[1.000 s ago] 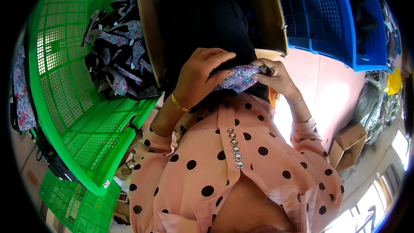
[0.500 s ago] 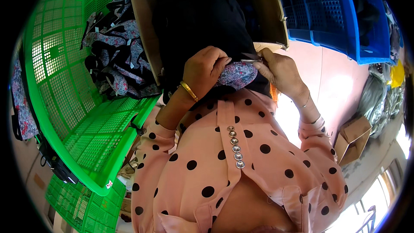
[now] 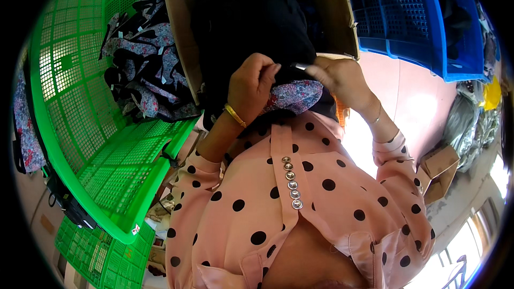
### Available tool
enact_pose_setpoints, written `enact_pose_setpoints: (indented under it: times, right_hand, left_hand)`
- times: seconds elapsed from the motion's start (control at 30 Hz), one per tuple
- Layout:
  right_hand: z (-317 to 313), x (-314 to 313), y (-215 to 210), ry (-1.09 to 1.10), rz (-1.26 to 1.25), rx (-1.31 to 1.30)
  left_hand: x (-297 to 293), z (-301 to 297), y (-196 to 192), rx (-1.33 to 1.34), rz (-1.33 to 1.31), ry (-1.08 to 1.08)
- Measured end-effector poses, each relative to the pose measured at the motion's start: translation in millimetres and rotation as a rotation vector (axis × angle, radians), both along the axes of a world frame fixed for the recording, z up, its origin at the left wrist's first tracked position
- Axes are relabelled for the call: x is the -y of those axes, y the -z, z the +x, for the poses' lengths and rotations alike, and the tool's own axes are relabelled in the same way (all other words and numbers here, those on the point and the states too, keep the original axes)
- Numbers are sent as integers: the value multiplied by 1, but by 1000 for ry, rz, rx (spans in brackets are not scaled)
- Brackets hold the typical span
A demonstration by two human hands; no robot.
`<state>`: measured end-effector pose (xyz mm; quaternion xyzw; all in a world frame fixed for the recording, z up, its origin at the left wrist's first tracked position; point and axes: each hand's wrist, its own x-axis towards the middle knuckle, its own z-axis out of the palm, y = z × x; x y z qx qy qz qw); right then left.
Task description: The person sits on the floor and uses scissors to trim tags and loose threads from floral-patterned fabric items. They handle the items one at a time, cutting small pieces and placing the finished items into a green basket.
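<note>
A piece of floral fabric (image 3: 297, 97) with a black edge lies across my lap. The fingers of my left hand (image 3: 250, 88) are closed on its upper left part, pinching the dark trim. Just to the right, my right hand (image 3: 345, 83) is closed round a small tool with a shiny metal tip (image 3: 301, 67), which looks like thread snips; the palm hides most of it. Its tip points left, toward the dark edge between my hands. Black cloth (image 3: 257, 32) spreads over my lap beneath the piece.
A cardboard box (image 3: 180, 27) stands open beyond my lap with dark goods inside. To the left, a green plastic crate (image 3: 80, 123) holds many floral and black pieces (image 3: 144, 99). A blue crate (image 3: 396, 21) is at the far right, a small carton (image 3: 440, 171) below it.
My right hand has turned, its fingers now nearer the fabric's upper edge. The two separate blades seen before now show as one bright tip. More floral cloth shows between my hands.
</note>
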<state>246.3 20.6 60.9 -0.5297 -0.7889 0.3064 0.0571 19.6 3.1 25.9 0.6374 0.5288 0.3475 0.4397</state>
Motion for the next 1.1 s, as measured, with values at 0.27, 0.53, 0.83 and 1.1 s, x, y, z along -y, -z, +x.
enact_pose_setpoints:
  times: [0.27, 0.53, 0.83, 1.1]
  right_hand:
    - [21, 36, 19, 280, -462, -364]
    - [3, 37, 20, 419, -430, -605]
    - [-22, -2, -37, 468, -135, -823]
    - [-51, -20, -33, 162, 303, -545]
  left_hand:
    - [-17, -12, -15, 97, -49, -34]
    - [-8, -3, -36, -259, 122, 462]
    - [-54, -27, -56, 758, -424, 66]
    - [-44, -18, -42, 1065, -450, -118]
